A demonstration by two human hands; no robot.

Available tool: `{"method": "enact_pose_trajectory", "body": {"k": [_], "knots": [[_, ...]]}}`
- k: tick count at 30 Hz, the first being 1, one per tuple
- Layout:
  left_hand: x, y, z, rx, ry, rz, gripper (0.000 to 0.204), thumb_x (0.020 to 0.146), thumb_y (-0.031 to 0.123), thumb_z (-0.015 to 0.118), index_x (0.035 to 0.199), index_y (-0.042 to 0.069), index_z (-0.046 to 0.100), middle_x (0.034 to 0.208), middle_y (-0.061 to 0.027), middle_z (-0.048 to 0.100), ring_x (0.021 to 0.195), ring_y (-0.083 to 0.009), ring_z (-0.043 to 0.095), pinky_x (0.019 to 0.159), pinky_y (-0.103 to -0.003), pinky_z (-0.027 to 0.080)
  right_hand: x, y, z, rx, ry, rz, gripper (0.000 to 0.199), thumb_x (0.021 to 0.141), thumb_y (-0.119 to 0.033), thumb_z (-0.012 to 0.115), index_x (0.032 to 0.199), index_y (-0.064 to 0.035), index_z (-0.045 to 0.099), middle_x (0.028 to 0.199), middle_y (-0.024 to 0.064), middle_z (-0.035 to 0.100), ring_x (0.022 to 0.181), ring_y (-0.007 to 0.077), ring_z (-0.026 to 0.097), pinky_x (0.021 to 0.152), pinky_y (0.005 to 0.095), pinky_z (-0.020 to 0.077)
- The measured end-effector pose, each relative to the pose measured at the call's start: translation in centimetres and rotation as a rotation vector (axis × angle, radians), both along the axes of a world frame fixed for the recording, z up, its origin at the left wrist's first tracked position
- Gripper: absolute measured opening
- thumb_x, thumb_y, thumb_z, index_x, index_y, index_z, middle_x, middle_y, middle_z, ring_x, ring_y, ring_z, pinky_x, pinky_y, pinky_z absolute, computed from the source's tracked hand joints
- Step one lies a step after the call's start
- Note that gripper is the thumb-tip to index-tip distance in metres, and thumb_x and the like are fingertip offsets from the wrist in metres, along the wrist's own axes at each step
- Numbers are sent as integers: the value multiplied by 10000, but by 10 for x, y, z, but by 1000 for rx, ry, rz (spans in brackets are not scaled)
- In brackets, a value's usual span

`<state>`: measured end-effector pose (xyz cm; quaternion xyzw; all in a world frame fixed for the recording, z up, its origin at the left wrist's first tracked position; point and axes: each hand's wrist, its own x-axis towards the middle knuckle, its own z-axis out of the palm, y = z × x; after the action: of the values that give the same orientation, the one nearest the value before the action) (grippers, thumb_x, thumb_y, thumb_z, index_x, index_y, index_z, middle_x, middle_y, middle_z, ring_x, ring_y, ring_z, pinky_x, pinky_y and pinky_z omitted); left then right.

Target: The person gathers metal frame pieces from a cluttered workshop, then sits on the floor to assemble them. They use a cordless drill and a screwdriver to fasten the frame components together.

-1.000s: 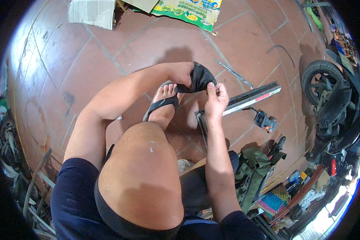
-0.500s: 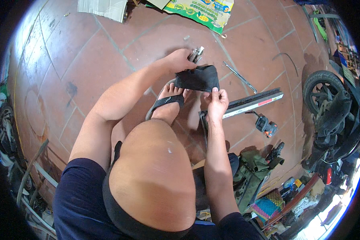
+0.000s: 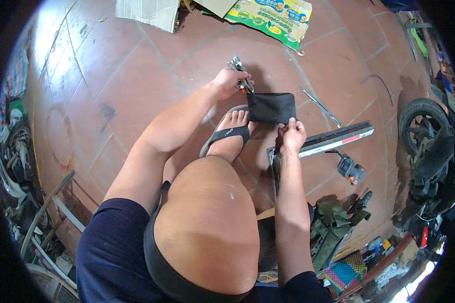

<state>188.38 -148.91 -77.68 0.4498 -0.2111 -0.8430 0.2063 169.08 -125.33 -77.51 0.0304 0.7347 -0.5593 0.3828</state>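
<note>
My left hand is closed around a small bunch of silver metal hand tools with orange-red bits; their exact kind cannot be made out. Their lower ends come close to the upper left corner of a flat black fabric pouch. With thumb and fingers, my right hand pinches the pouch by its lower right corner. The pouch hangs above the floor, just beyond my sandalled foot. What is inside it is hidden.
A thin silver rod and a long black-and-white bar lie right of the pouch, near an orange-and-black device. A green canvas bag sits lower right, a motorcycle wheel far right. Cardboard and a yellow-green sack lie ahead.
My left hand has drawn the tools leftward, away from the pouch's top edge. The pouch now looks flatter, still pinched by my right hand. The whole view has shifted slightly.
</note>
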Motion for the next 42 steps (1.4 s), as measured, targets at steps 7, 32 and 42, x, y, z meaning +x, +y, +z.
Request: {"method": "enact_pose_trajectory", "body": {"k": [7,32,42], "knots": [[-25,4,0,-63,24,220,88,1039,63,619,1099,0,622,1011,-158,700,946,-339,743,755,-488,599,-17,-7,5,106,-4,92,227,1124,-201,565,960,-45,579,769,39,599,674,176,707,550,296,576],[40,-11,16,-380,-681,-431,166,808,95,758,871,-59,759,779,-164,722,658,-219,720,527,-409,562,7,103,104,23,129,665,232,1030,-75,697,1253,-25,655,1097,5,678,996,103,634,928,287,524],[81,-46,18,-446,-664,-386,238,899,-28,630,1119,-38,719,847,-107,706,687,-190,701,635,-317,590,35,108,74,-20,137,729,247,975,-69,741,1204,2,682,1017,59,728,961,130,670,905,301,540]]}}
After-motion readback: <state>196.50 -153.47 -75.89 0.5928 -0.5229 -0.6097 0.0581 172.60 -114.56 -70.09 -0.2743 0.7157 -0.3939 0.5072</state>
